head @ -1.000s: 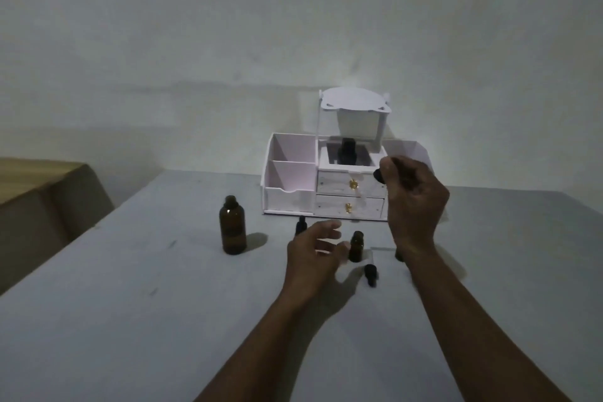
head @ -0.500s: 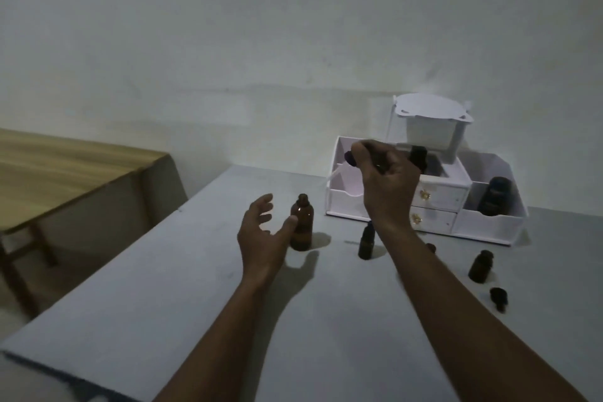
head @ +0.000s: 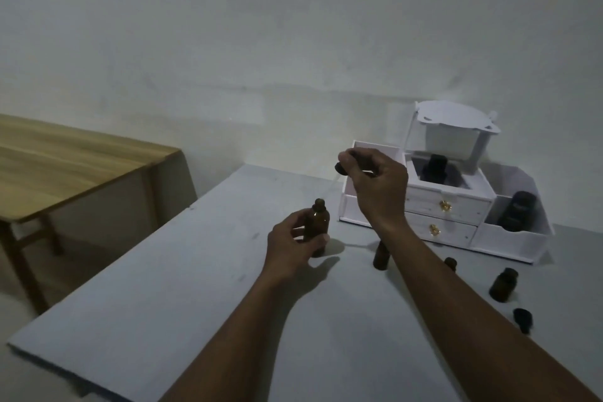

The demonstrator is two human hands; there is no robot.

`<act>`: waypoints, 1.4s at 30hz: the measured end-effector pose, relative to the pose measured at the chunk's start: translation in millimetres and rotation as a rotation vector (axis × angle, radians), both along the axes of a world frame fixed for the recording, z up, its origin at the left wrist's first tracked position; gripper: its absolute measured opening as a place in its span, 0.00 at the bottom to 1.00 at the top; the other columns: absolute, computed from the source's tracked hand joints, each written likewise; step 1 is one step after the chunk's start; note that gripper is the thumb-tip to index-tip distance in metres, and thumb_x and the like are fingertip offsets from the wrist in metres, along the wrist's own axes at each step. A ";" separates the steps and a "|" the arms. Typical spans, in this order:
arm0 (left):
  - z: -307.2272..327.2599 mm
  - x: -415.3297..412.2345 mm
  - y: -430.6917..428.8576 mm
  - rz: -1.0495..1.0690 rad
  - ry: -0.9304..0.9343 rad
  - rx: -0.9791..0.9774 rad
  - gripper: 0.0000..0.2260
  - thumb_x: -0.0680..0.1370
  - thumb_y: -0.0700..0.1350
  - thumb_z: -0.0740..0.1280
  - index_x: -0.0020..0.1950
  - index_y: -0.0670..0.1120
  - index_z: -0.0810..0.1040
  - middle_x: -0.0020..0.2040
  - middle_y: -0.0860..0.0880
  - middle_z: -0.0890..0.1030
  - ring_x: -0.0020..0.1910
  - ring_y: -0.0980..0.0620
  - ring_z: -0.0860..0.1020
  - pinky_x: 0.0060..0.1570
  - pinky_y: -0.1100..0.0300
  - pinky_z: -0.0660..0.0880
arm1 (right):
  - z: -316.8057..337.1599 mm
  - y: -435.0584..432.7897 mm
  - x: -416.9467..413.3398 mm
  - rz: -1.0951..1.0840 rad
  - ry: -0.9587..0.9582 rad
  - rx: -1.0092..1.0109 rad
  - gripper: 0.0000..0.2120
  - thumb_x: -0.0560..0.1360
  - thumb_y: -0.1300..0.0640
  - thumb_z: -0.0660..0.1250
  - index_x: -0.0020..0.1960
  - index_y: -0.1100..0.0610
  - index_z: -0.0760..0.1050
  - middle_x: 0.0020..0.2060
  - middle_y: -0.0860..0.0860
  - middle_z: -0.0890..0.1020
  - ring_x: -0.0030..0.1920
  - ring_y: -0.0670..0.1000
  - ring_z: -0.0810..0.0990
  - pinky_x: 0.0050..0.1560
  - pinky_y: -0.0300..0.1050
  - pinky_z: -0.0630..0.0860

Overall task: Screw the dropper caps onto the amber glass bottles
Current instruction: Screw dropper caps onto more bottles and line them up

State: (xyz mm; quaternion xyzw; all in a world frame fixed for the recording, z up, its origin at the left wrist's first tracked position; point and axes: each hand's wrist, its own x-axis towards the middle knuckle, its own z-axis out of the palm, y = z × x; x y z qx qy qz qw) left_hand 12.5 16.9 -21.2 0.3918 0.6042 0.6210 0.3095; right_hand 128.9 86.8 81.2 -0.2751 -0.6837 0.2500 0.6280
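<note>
The grey table [head: 182, 310] carries everything, with a wooden side table [head: 65, 170] off at nine o'clock. At two o'clock sits a white drawer organizer [head: 456, 206], dark bottles in its compartments. The left hand [head: 290, 251] wraps its grip around the tall amber bottle [head: 317, 225] — upright on the table, mouth uncapped. The right hand [head: 380, 186], raised at one o'clock of that bottle, pinches a black dropper cap [head: 341, 169] in closed fingertips. Two smaller amber bottles [head: 381, 256] [head: 504, 284] stand at three o'clock — a loose cap [head: 522, 318] lies just beyond them, toward four o'clock.
</note>
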 end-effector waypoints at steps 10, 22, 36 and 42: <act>1.3 -2.9 -1.0 -0.010 0.063 -0.016 0.24 0.73 0.44 0.77 0.67 0.53 0.76 0.63 0.52 0.80 0.53 0.54 0.78 0.55 0.58 0.76 | -35.8 7.1 -20.9 0.029 -0.317 -0.066 0.07 0.73 0.52 0.74 0.48 0.54 0.85 0.39 0.42 0.84 0.38 0.36 0.82 0.43 0.26 0.76; -0.2 -6.7 -1.1 -0.029 0.085 -0.009 0.25 0.73 0.44 0.77 0.68 0.51 0.76 0.61 0.51 0.81 0.57 0.50 0.80 0.58 0.54 0.78 | -44.7 5.8 -22.3 0.001 -0.304 -0.115 0.04 0.73 0.55 0.74 0.45 0.55 0.85 0.36 0.43 0.83 0.36 0.35 0.80 0.40 0.21 0.72; 1.9 -3.9 -0.4 -0.025 0.111 -0.035 0.25 0.74 0.44 0.76 0.69 0.51 0.75 0.65 0.50 0.79 0.61 0.48 0.79 0.63 0.49 0.75 | -39.1 6.1 -24.3 -0.018 -0.321 -0.115 0.04 0.72 0.56 0.75 0.44 0.57 0.85 0.35 0.46 0.84 0.34 0.36 0.81 0.38 0.22 0.72; -1.4 -1.4 -2.1 -0.008 0.079 -0.033 0.26 0.73 0.44 0.77 0.69 0.53 0.74 0.65 0.52 0.79 0.54 0.53 0.78 0.54 0.58 0.75 | -13.4 -1.8 -18.8 0.002 -0.229 -0.038 0.07 0.73 0.54 0.74 0.46 0.58 0.85 0.36 0.48 0.86 0.36 0.41 0.85 0.43 0.34 0.81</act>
